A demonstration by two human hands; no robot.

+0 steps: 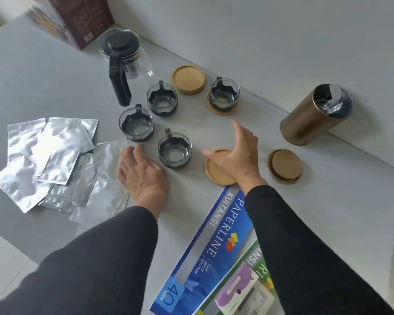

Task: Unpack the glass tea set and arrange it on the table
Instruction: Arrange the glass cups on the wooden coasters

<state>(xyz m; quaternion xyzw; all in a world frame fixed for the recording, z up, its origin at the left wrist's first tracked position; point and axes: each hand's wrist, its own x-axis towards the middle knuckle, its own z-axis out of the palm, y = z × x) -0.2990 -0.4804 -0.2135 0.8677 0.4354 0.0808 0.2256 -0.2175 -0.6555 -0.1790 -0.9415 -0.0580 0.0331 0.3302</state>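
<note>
- A person in black sleeves leans over a grey table (55,71) with both hands out.
- The left hand (141,171) rests flat on the table, fingers relaxed and holding nothing, just at eight o'clock of the nearest cup (174,149).
- The right hand (234,155) hovers spread wide, empty, over a wooden coaster (216,172) at the table's centre.
- The tea set is out: a glass teapot (123,62) with black lid and handle at eleven o'clock, two more cups (162,98) (135,124) below it, and a fourth cup (224,93) already on a coaster at one o'clock.
- A bare coaster (188,79) sits at twelve o'clock.
- A bronze tin (314,114) lies tipped at two o'clock, its lid (284,165) at three o'clock.
- Foil packets (48,155) lie at nine o'clock.
- The step looks like pairing the nearest cup with the coaster: best to lift the cup by its handle, set it centred, and keep the sleeve clear of neighbouring glass.
</note>
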